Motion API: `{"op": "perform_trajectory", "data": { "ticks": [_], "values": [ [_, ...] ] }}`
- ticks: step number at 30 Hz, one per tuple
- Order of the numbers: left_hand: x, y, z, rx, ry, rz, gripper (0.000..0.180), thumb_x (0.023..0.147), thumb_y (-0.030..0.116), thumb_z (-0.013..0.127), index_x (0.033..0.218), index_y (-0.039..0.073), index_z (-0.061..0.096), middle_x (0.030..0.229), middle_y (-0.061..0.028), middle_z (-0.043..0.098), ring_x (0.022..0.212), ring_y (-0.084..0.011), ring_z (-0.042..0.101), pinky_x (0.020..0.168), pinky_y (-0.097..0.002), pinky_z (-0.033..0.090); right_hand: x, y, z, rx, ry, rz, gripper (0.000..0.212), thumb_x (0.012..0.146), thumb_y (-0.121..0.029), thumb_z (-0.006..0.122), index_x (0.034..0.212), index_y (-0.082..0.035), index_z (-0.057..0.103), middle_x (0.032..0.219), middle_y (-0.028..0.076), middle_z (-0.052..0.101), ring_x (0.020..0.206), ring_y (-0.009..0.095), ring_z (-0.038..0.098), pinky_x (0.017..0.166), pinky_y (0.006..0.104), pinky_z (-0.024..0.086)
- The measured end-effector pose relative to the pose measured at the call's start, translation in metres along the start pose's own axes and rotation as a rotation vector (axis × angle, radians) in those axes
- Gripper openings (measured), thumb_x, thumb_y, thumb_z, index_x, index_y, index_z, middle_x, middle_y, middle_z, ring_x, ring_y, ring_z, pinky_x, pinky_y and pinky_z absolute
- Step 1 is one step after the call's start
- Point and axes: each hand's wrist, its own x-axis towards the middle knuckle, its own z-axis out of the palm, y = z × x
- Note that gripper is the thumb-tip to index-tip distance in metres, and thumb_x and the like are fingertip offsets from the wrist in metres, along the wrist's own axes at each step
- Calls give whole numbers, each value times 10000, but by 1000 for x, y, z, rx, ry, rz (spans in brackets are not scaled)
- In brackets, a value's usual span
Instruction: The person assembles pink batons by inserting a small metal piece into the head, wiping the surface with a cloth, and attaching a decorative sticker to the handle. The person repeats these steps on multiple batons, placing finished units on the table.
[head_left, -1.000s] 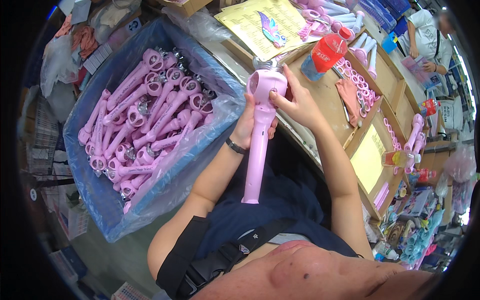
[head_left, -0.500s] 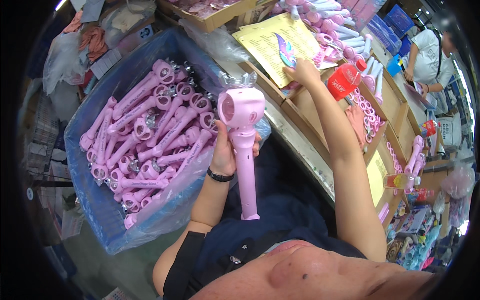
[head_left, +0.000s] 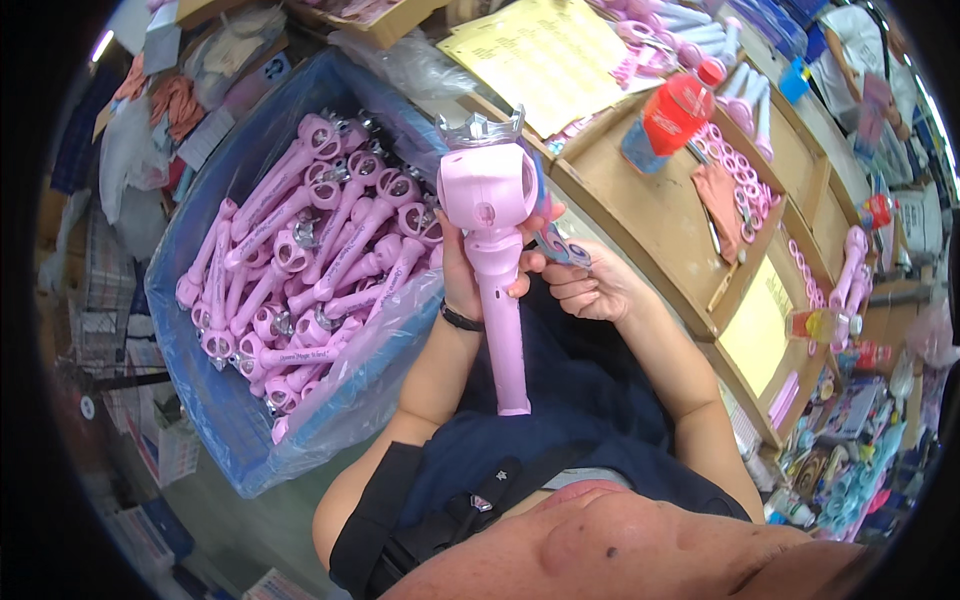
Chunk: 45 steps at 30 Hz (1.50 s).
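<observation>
A pink toy wand [head_left: 505,345] with a silver crown on its round head stands upright before my chest. My left hand [head_left: 458,268] is wrapped round its neck, just under the head. To the right of the neck, my right hand [head_left: 603,287] pinches a blue and purple wing-shaped piece [head_left: 563,247] with a swirl pattern. Part of that piece lies behind the wand's head, so whether it touches the wand I cannot tell. Beside my left forearm, a blue plastic-lined crate [head_left: 195,400] holds many similar pink wands [head_left: 330,270], several with silver crowns.
Wooden trays [head_left: 625,200] run along the bench at right, with a red-labelled bottle [head_left: 668,118], pink ring chains [head_left: 740,180] and a peach cloth [head_left: 717,210]. Yellow printed sheets [head_left: 545,60] lie at the far side. Another person [head_left: 855,60] is at the far right.
My right hand has lifted the wing-shaped piece off the yellow sheets and brought it back beside the wand. The wand has turned a little in my left hand.
</observation>
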Motion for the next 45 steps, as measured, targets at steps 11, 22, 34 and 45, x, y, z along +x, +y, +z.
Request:
{"op": "perform_trajectory", "data": {
  "ticks": [11, 22, 34, 45],
  "values": [
    [12, -50, 28, 288, 103, -110, 856, 830, 740, 342, 1362, 70, 360, 1287, -158, 502, 655, -190, 494, 482, -269, 437, -73, 34, -1, -1647, 772, -636, 377, 902, -399, 524, 816, -49, 633, 677, 67, 623, 623, 215, 606, 629, 347, 473],
    [11, -78, 52, 731, 25, -137, 694, 888, 618, 415, 1194, -1, 477, 961, -136, 613, 682, -171, 614, 580, -289, 523, -78, 68, 30, -1311, 880, -1607, 141, 901, -114, 596, 889, 25, 620, 652, 88, 590, 534, 162, 568, 487, 280, 413],
    [9, -96, 68, 869, 94, -190, 362, 901, 270, 584, 1140, 35, 446, 819, -108, 599, 547, -163, 599, 479, -273, 505, -90, 84, 32, -1008, 893, -1380, 189, 962, -183, 510, 928, -5, 564, 660, 22, 545, 562, 90, 504, 499, 238, 380],
    [14, -88, 61, 858, 110, -158, 335, 907, 278, 571, 1111, 40, 452, 775, -95, 593, 516, -154, 586, 461, -264, 501, -87, 57, 35, -1007, 652, -1281, 241, 974, -212, 481, 862, -18, 571, 623, 18, 538, 587, 102, 529, 531, 261, 394]
  ]
}}
